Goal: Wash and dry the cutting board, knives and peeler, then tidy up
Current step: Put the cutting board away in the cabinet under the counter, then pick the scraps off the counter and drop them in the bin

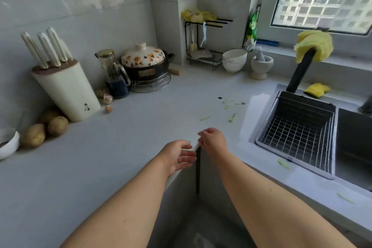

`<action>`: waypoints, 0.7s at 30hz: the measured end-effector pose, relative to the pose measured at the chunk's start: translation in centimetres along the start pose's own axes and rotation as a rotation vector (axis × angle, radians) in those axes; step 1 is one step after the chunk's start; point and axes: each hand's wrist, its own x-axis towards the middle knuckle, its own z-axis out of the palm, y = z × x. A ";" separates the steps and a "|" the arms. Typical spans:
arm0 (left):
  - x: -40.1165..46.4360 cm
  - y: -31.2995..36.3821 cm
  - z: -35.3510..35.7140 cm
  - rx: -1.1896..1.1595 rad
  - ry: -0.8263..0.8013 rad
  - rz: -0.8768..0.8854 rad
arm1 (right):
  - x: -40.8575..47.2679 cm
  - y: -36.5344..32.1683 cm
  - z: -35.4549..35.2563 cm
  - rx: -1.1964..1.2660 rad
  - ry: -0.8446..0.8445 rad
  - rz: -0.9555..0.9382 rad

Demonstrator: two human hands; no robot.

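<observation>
At the counter's inner corner, the right hand (213, 140) pinches a small white object (195, 145) (too hidden to identify) while the left hand (179, 156), fingers loosely extended, touches it; the knife block (66, 86) with its white-handled knives (43, 48) stands at ten o'clock.
</observation>
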 end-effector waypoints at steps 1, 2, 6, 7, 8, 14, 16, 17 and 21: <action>0.9 0.7 0.4 -0.013 0.002 -0.008 | 1.2 -0.3 -0.4 -0.052 0.010 -0.012; 1.9 1.6 0.8 -0.024 0.003 -0.013 | 2.6 -0.6 -1.0 -0.104 0.021 -0.020; 6.2 5.1 2.6 -0.081 0.027 -0.029 | 8.0 -1.5 -2.8 -0.398 0.039 -0.055; 7.0 5.8 2.9 -0.091 0.033 -0.032 | 9.2 -1.6 -3.0 -0.454 0.029 -0.060; 7.9 6.5 3.2 -0.095 0.042 -0.032 | 10.5 -1.7 -3.1 -0.505 0.012 -0.065; 13.1 9.1 3.8 -0.160 0.181 -0.001 | 15.7 -1.6 -2.1 -0.852 -0.165 -0.206; 14.2 9.9 3.9 -0.185 0.206 -0.010 | 16.5 -1.7 -1.8 -0.882 -0.178 -0.238; 14.7 10.3 4.0 -0.200 0.211 -0.017 | 16.8 -1.7 -1.7 -0.896 -0.178 -0.253; 16.4 12.1 4.7 -0.226 0.216 -0.016 | 17.7 -2.2 -1.8 -0.957 -0.263 -0.267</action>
